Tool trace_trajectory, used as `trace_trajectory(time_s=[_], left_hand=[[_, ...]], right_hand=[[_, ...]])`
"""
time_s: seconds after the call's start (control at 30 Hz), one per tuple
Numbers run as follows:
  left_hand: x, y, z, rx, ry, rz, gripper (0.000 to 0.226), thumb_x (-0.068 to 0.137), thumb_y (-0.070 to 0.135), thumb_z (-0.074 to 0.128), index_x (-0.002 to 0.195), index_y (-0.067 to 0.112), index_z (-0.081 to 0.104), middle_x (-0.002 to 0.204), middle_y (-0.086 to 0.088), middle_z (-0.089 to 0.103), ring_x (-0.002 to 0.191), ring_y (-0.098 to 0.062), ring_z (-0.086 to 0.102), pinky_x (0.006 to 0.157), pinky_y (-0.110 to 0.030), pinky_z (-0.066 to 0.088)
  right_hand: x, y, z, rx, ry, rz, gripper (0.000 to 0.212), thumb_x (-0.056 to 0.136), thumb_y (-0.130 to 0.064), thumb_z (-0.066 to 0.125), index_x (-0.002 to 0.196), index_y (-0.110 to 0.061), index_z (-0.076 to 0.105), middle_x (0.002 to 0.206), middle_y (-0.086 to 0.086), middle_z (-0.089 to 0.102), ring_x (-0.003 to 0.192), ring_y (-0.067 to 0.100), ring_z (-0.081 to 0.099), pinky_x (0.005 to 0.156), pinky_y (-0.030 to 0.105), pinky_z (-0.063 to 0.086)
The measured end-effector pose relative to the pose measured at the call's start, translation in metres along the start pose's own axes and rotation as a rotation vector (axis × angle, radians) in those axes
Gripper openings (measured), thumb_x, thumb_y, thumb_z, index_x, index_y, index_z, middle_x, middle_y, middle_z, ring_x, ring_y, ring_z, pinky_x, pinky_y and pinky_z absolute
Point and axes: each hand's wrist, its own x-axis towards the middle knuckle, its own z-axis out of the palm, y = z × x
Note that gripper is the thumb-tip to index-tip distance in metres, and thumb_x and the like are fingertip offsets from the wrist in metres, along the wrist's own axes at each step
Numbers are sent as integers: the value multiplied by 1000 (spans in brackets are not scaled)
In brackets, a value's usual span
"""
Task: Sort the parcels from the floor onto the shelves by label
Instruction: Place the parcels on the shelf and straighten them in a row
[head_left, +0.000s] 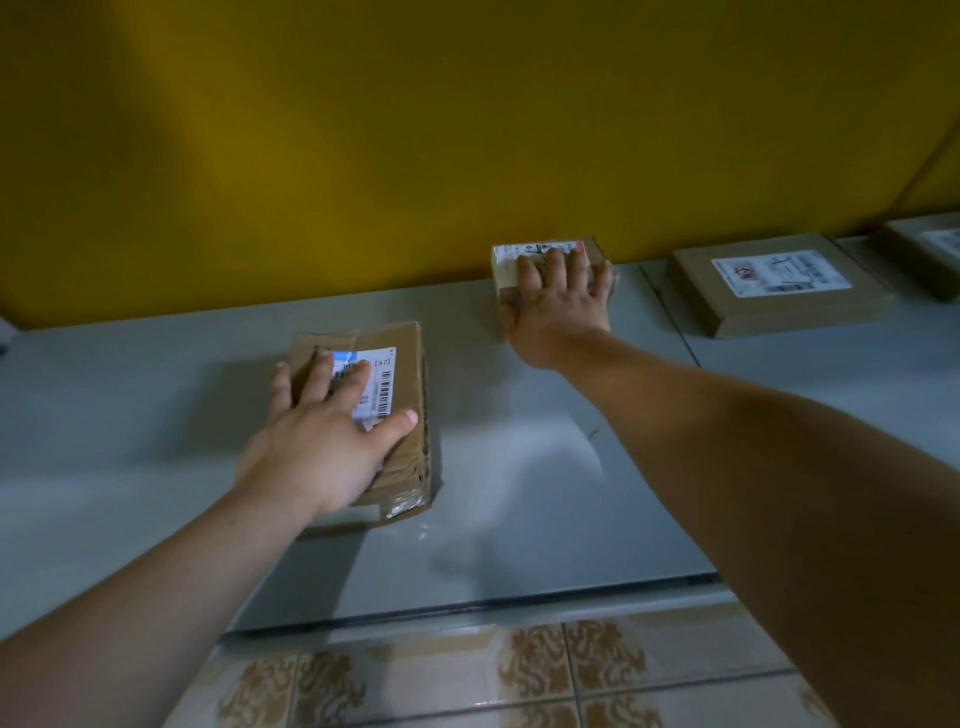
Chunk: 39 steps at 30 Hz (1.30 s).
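A pale grey shelf runs across the middle of the frame, backed by a yellow wall, with patterned floor tiles at the bottom.

Centre left, the left hand lies flat on a brown cardboard parcel, its fingers spread over the white barcode label, which reads "(57)"; the thumb rests near the parcel's right edge. The box looks creased and taped at its near end.

Centre right, nearer the wall, the right hand covers a smaller parcel, fingers splayed across its top and down its sides. Its white label is too blurred to read.

At the right edge, a flat brown parcel with a large white label lies on the shelf, well apart from the hands; another parcel, possibly similar, is cut off in the corner beyond it.
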Motion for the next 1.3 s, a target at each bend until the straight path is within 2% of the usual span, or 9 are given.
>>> trace_trajectory(time_s=[0.17,0.27,0.37,0.43,0.53,0.67,0.87,1.2,1.3], left_hand=[[-2,1,-1,-18,4,-3,80,85,78,30,153,43,6,162,15,-11,148,-22,-17,116,-49,19],[-3,1,-2,-35,3,-2,80,85,78,30,153,43,7,162,16,-11,148,-21,-17,116,-49,19],[-2,0,-2,-45,-8,7,80,85,77,30,153,42,6,162,15,-11,148,-22,-18,116,-51,19],[-1,0,-1,-40,-16,15,80,86,77,30,154,42,5,162,14,-12,148,-24,-18,116,-52,17],[0,-1,-1,-36,-27,8,79,87,76,30,153,42,5,162,13,-12,148,-26,-17,117,-53,14],[2,-4,0,-30,-39,15,78,87,75,30,154,42,6,162,12,-12,148,-26,-17,120,-51,9],[-2,-1,0,-25,-15,-10,78,85,78,28,153,44,7,162,15,-11,148,-23,-15,119,-50,13],[-2,1,0,-23,-1,-11,79,85,77,31,152,45,7,162,16,-10,148,-21,-15,116,-49,17],[-1,1,0,-20,2,-5,80,84,77,31,152,44,6,161,17,-10,148,-22,-15,115,-49,20]], right_hand=[[6,-1,-9,11,-55,0,71,101,-54,22,158,-20,-2,165,14,-4,149,39,-16,116,62,-9],[-15,6,-11,124,1,16,77,97,-58,34,158,-23,2,166,11,-4,151,32,-13,116,60,-8],[-65,37,4,159,55,1,78,96,-58,39,157,-30,-1,166,3,-5,152,25,-12,121,52,-6],[-98,74,17,107,9,-9,81,96,-58,40,156,-32,-8,166,3,-11,151,24,-14,122,47,-6],[-123,121,20,120,-104,48,86,95,-62,43,155,-37,-12,165,5,-15,152,28,-12,123,46,1],[-118,118,9,277,-52,107,99,87,-70,52,153,-40,-15,164,0,-18,152,28,-8,121,48,11],[-83,77,-6,181,21,-64,83,93,-69,40,156,-40,-7,163,0,-23,149,26,-23,122,47,-7],[-8,6,-7,162,131,-244,73,92,-71,37,147,-24,33,165,3,10,152,30,-5,120,57,0],[9,-5,-14,108,115,-241,81,83,-79,43,146,-29,34,156,8,27,146,35,16,116,62,17]])
